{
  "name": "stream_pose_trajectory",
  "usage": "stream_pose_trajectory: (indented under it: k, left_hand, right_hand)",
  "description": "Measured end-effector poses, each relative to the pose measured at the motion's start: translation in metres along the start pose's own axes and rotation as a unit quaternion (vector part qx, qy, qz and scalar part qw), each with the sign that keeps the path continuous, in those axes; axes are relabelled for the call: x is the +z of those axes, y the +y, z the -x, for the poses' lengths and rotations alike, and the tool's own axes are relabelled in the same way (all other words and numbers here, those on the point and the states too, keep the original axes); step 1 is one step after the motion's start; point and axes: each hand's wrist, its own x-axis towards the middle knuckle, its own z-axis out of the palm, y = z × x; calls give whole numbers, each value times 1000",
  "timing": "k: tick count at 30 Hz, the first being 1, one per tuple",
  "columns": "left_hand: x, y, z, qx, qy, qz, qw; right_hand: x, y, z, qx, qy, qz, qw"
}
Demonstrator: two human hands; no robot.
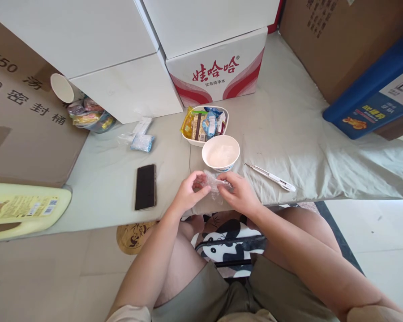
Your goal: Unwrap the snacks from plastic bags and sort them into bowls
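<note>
Between my two hands is a crumpled piece of clear plastic film (212, 180), low over the front of the cloth-covered surface. My left hand (190, 191) pinches its left side with thumb and fingers. On the other side my right hand (237, 191) grips the film too. Just beyond the hands stands a white paper bowl (220, 152) with something pale or clear inside that I cannot make out. Behind it, a white tub (195, 141) holds several packaged snacks (201, 124). A white pen-like tool (271, 176) lies to the right of my right hand.
A black phone (145, 187) lies left of my hands. Farther back are small plastic packets (143, 142) and a clear container of wrapped items (99, 120). A white-and-red carton (218, 67) closes off the back. A yellow jug (27, 208) and a blue jug (372, 98) flank the surface.
</note>
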Motion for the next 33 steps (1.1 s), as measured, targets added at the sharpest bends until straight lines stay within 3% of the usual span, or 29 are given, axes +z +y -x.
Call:
stream_pose_trajectory:
  k: [4,7,13,19,33]
  left_hand:
    - [1,-4,-1,5,-66,-26,997]
    - [0,-3,-3,-6,-87,-40,995]
    - [-1,4,0,3,-87,-37,996]
    - [-2,5,2,3,-99,-23,995]
    - [3,14,-3,-18,-96,-31,995]
  right_hand:
    - [5,0,2,-26,-71,-48,996]
    - [6,-1,3,-9,-96,-50,994]
    - [3,-1,2,7,-7,-9,1000]
    - [3,-2,1,45,-80,-27,995]
    - [-1,-2,2,40,-67,-16,997]
